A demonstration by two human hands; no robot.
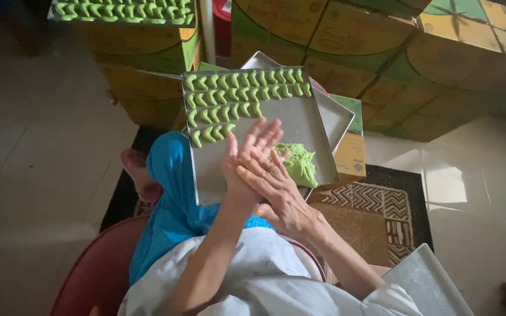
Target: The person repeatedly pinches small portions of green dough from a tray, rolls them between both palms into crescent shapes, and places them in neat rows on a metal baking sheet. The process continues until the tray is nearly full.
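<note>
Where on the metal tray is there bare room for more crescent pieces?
The tray is bare along its near-left part, below the short last row of green crescents and left of the hands. Also bare: right of that row, above the dough lump. The far rows are packed.

Dough lump [297, 164] on tray [300, 120] beneath pressed-together hands, crescent rows [238, 96] beyond, boxes [358, 52] behind

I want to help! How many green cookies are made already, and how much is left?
Four rows of green crescents fill the top of the metal tray. The left hand and right hand are pressed together. A lump of green dough remains unshaped, and the lower tray is bare.
</note>
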